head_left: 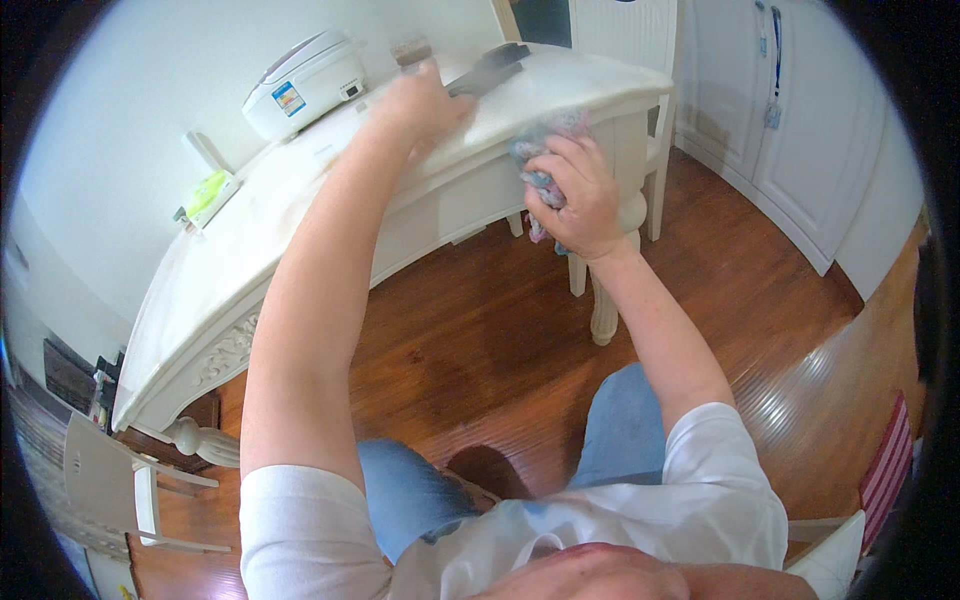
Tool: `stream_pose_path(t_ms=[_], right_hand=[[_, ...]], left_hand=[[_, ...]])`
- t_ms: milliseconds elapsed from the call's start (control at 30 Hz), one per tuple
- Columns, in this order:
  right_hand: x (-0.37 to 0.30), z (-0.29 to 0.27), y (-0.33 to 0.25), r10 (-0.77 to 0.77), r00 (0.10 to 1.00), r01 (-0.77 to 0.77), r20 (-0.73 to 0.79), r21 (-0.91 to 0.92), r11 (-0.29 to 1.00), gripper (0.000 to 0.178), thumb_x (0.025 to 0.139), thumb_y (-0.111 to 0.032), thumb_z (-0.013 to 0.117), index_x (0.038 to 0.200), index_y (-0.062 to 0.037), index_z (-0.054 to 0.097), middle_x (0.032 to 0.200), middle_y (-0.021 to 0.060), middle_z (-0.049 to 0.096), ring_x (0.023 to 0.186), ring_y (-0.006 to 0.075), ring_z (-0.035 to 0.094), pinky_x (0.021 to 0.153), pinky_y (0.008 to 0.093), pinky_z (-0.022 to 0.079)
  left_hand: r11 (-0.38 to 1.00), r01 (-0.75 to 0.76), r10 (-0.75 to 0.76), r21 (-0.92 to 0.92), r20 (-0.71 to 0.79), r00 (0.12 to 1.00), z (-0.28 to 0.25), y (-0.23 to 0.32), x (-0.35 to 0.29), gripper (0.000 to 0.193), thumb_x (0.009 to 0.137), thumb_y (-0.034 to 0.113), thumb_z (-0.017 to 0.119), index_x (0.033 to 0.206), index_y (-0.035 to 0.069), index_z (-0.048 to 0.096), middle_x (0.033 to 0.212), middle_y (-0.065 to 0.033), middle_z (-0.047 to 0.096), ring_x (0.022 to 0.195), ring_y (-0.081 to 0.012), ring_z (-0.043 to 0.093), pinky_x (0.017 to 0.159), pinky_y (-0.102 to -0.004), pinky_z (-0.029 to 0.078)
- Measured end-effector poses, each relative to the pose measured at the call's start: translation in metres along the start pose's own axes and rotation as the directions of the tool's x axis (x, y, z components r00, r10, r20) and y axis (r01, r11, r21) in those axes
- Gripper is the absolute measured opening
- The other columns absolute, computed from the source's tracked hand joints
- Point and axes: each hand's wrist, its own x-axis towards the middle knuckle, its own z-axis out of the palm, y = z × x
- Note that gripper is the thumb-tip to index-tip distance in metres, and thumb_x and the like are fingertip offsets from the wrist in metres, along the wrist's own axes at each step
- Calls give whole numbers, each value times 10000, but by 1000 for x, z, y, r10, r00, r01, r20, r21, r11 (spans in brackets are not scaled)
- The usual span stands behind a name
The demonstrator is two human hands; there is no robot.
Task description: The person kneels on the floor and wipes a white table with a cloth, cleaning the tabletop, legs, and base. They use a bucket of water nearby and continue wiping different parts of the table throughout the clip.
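My right hand (pixel 582 195) is closed round a crumpled multicoloured cloth (pixel 541 188) in pink, teal and grey. It is held in front of the white table's (pixel 480 145) near edge, and part of the cloth hangs below my fingers. My left hand (pixel 425 108) reaches over the tabletop and is smeared by motion, so its fingers are unclear. Just beyond it lies a dark, elongated object (pixel 490 68), also blurred; whether my left hand touches it I cannot tell. A small brownish item (pixel 410 50) stands behind that hand.
A white boxy appliance (pixel 305 85) sits at the table's back, with a bright green item (pixel 208 190) farther left. White chairs stand at the far right (pixel 625 40) and lower left (pixel 100 475). White cabinet doors (pixel 810 110) close off the right side, above a wooden floor (pixel 450 350).
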Motion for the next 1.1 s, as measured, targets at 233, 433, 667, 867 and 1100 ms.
stream_pose_path(t_ms=[233,433,667,867,1100], right_hand=[[-7,3,2,5,1000,-6,-14,-22,1000,174,696,-163,675,859,-149,618,1013,40,606,974,295,579,800,368,507],[-14,-27,29,119,962,-126,-247,-13,992,185,767,-211,658,898,-95,599,1008,99,605,951,269,586,805,373,478],[1,10,44,247,890,-278,-383,-28,960,223,801,-250,647,908,-71,568,968,119,564,953,284,545,868,405,425],[-10,53,-44,55,991,-42,-119,108,993,182,803,-276,585,843,-100,565,952,143,552,971,318,523,960,481,349],[-9,76,-85,-218,976,212,-2,243,947,212,701,-265,682,838,-124,605,988,74,610,1018,317,563,922,432,462]], left_hand=[[999,32,-32,33,-1,999,-8,-5,-14,711,834,497,587,1319,2,426,1188,-295,547,1117,-388,552,950,-447,448],[997,-52,32,-51,-342,939,-38,-48,-138,608,852,470,600,1261,30,508,1311,-179,487,1202,-337,485,970,-422,425],[975,90,48,201,-591,805,-24,-109,-193,386,868,436,588,928,62,663,893,-64,677,831,-227,636,775,-363,453],[973,108,66,202,-697,714,-6,-116,-186,315,854,405,592,888,103,676,883,-26,676,807,-206,631,741,-337,439],[985,47,85,169,-696,713,-8,-118,-193,323,858,401,606,880,87,675,874,-30,682,794,-197,635,733,-312,427]])
